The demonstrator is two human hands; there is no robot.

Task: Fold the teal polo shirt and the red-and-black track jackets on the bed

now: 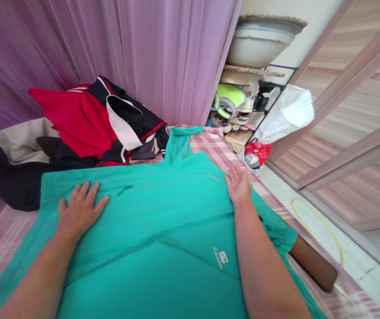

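A teal shirt lies spread out on a pink plaid bed cover, with a small white logo and a zipped pocket showing. My left hand rests flat on the shirt near its left edge, fingers spread beside the zip. Toward the collar end, my right hand is palm up with its fingers extended at the shirt's edge; nothing shows in it. Part of the shirt's right side is hidden under my right forearm. One sleeve stretches toward the curtain, the other lies bunched at the right.
Red, black and beige clothes are heaped by the purple curtain. A brown phone-like case with a white cable lies at the bed's right edge. Beyond stand a shoe rack with a large basin on top and wooden wardrobe doors.
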